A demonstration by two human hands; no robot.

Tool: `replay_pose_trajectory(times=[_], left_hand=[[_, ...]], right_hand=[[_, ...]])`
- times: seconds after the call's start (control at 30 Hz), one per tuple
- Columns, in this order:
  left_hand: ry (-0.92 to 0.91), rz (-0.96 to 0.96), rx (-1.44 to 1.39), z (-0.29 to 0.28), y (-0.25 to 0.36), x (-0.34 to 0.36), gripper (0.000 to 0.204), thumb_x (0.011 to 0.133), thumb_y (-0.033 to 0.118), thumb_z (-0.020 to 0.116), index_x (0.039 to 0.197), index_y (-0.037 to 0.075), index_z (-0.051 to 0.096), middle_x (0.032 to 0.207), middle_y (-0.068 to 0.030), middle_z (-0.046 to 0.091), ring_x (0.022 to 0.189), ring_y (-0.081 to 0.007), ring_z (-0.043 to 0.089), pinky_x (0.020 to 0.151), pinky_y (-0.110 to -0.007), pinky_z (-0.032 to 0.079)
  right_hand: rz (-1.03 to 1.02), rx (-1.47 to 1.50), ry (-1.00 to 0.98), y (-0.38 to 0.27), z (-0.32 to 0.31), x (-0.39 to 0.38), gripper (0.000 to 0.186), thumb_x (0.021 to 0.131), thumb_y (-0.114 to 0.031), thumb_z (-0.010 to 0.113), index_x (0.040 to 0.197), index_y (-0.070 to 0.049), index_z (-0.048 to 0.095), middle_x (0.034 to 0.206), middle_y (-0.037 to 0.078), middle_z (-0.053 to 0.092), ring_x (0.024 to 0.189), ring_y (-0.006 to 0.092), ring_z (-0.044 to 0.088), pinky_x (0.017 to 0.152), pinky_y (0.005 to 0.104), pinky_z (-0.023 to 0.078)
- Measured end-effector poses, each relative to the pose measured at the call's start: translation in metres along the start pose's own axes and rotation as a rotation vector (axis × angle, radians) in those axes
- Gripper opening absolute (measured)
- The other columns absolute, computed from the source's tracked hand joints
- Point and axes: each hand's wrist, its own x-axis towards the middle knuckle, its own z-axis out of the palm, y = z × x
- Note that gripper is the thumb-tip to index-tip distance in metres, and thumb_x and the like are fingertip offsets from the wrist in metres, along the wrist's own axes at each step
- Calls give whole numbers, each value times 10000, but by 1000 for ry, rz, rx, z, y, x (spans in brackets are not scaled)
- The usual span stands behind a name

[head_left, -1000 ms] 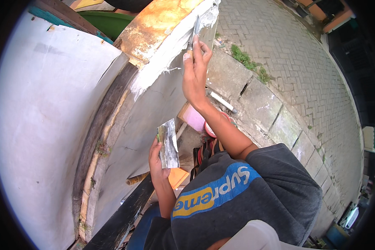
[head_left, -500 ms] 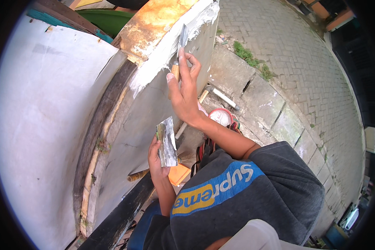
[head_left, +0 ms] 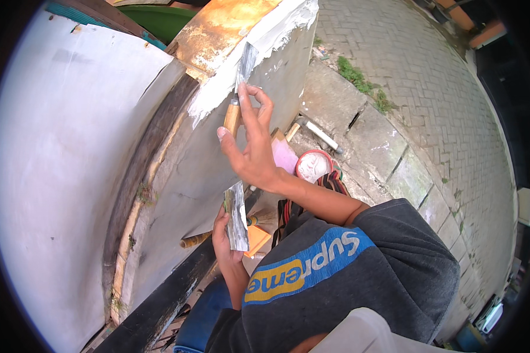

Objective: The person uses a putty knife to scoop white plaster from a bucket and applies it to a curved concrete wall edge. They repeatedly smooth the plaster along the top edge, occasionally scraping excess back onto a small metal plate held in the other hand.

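Note:
My right hand (head_left: 254, 150) grips a putty knife (head_left: 232, 117) by its wooden handle, the index finger stretched along the metal. Its thin blade (head_left: 247, 62) lies against or just over the white paste (head_left: 221, 82) spread along the top edge of the wall (head_left: 203, 159); whether it touches, I cannot tell. Below it, my left hand (head_left: 221, 240) holds a flat, rectangular metal plate (head_left: 237, 217) upright, smeared with white and grey paste. The fingers behind the plate are partly hidden.
A red-rimmed bucket of white paste (head_left: 314, 166) stands on the ground beside my right forearm. Near it lie a pale pipe (head_left: 323, 136) and a pink piece (head_left: 284, 155). A dark beam (head_left: 159, 300) slants at lower left. Paving (head_left: 430, 100) stretches to the right.
My right hand has drawn the putty knife back toward me and slightly left along the wall's edge. My left hand has dropped a little with the plate, which now shows more edge-on.

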Motion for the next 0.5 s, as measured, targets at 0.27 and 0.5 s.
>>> replay_pose_trajectory(times=[0.27, 0.5], left_hand=[[46, 26, -22, -11, -5, -7, 281, 928, 191, 491, 1160, 35, 519, 654, -44, 595, 305, -114, 443, 240, -231, 338], [32, 24, -17, -9, -8, -12, 292, 927, 199, 492, 1165, 31, 518, 626, -37, 572, 294, -113, 425, 236, -226, 324]], right_hand=[[-27, 8, -41, -14, 8, -16, 769, 828, -98, 624, 1450, 73, 205, 1334, 229, 244, 1023, 275, 421, 896, 374, 378], [-27, 175, -54, -29, -6, -33, 721, 828, -85, 615, 1436, 74, 263, 1331, 210, 266, 962, 219, 469, 795, 305, 433]])
